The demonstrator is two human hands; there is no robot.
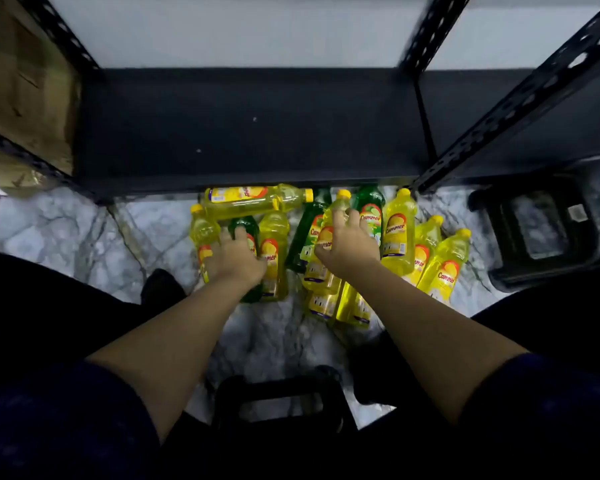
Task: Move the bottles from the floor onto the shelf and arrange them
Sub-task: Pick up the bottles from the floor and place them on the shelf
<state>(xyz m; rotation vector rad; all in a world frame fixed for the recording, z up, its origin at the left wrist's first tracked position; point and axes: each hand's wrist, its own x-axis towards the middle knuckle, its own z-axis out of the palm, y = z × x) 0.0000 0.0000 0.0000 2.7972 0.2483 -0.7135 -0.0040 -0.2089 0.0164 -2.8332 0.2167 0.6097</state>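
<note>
Black stool [281, 400] underfoot, another stool [541, 230] beside floor bottles [399, 230].

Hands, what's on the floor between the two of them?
In the head view, between the left hand and right hand lie a yellow bottle and a dark green bottle, both on the marble floor.

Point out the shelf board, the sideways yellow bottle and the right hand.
shelf board [250, 133], head view, bare top surface.
sideways yellow bottle [250, 199], head view, mid body.
right hand [348, 247], head view, back of hand.
</note>
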